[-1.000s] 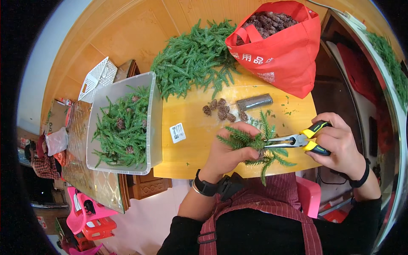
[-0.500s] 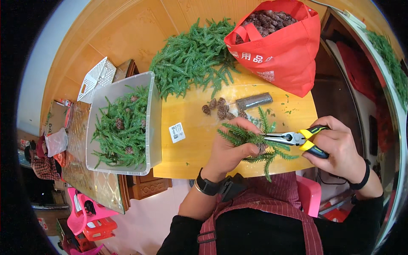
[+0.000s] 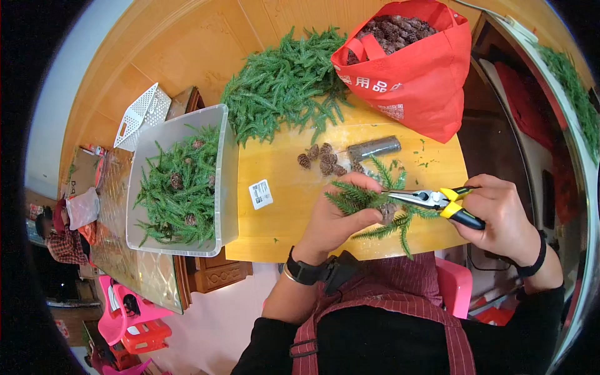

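Above the front edge of the yellow table, my left hand (image 3: 337, 222) pinches a green artificial pine sprig (image 3: 400, 232) between thumb and fingers. A brown pine cone (image 3: 388, 213) shows in the sprig, close to my thumb. My right hand (image 3: 503, 209) is wrapped round the yellow-and-black handles of long-nose pliers (image 3: 437, 199). The metal jaws point left and reach the sprig just above the cone; whether they grip a stem or wire is too small to tell. Several loose pine cones (image 3: 326, 159) lie beyond my left hand, beside a dark bundle of thin rods (image 3: 374, 148).
A translucent bin (image 3: 227, 187) of sprigs with cones stands left. At the back are a heap of green sprigs (image 3: 281, 87) and a red bag (image 3: 406, 87) full of cones. A white label (image 3: 260, 194) lies on the table (image 3: 287, 231). A person in plaid (image 3: 64, 245) is far left.
The sprig has turned in my left hand, so its cone now shows. The pliers' jaws have shifted slightly up, above the cone. Both hands keep their hold.
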A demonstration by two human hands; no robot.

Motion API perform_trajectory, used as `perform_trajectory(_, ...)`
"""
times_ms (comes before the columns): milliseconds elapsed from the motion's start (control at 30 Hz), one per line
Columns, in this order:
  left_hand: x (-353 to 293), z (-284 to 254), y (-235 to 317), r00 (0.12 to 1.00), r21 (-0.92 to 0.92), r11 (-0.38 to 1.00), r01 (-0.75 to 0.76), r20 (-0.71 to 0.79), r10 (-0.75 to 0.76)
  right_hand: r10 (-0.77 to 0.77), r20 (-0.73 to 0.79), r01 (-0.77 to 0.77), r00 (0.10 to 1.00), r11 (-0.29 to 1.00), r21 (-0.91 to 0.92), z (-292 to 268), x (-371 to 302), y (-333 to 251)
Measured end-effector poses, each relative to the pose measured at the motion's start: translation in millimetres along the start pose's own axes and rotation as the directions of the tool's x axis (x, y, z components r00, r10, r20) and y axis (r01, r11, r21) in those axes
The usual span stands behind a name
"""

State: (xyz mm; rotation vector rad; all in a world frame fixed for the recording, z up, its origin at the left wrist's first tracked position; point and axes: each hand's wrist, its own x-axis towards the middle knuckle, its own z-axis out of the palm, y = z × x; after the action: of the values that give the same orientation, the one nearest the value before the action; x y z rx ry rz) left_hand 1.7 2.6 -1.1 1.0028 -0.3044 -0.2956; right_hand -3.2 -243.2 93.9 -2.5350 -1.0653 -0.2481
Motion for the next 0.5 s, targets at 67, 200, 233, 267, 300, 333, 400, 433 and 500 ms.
perform_trajectory(67, -1, 4, 7, 1.000, 0.048, 0.999, -0.003, -0.009, 0.003, 0.017, 0.023, -0.018, 1.000, 0.999, 0.048, -1, 0, 1)
perform_trajectory(200, -1, 9, 10, 0.994, 0.200, 0.974, -0.108, -0.006, 0.111, 0.055, 0.055, -0.057, 0.997, 0.997, 0.049, -3, 1, -1)
perform_trajectory(233, -1, 10, 10, 0.994, 0.199, 0.974, -0.109, -0.005, 0.112, 0.056, 0.063, -0.058, 0.996, 0.997, 0.041, -4, 1, -2)
perform_trajectory(267, -2, 10, 11, 0.992, 0.240, 0.964, -0.113, -0.019, 0.121, 0.056, 0.063, -0.059, 0.996, 0.997, 0.039, -5, 2, -3)
perform_trajectory(300, -3, 11, 11, 0.991, 0.280, 0.953, -0.116, -0.034, 0.130, 0.061, 0.078, -0.063, 0.995, 0.998, 0.024, -7, 2, -4)
perform_trajectory(333, -2, 13, 12, 0.991, 0.282, 0.953, -0.116, -0.033, 0.130, 0.065, 0.091, -0.067, 0.994, 0.998, 0.010, -8, 2, -4)
perform_trajectory(400, -1, 16, 11, 0.995, 0.259, 0.964, -0.059, -0.067, 0.078, 0.067, 0.088, -0.067, 0.994, 0.998, -0.008, -9, 1, -3)
perform_trajectory(433, 0, 16, 10, 0.995, 0.258, 0.964, -0.058, -0.067, 0.078, 0.069, 0.088, -0.067, 0.994, 0.997, -0.028, -8, 2, -3)
perform_trajectory(500, 1, 14, 7, 0.993, 0.314, 0.948, -0.060, -0.076, 0.088, 0.049, 0.088, -0.043, 0.995, 0.997, -0.064, -7, 3, -2)
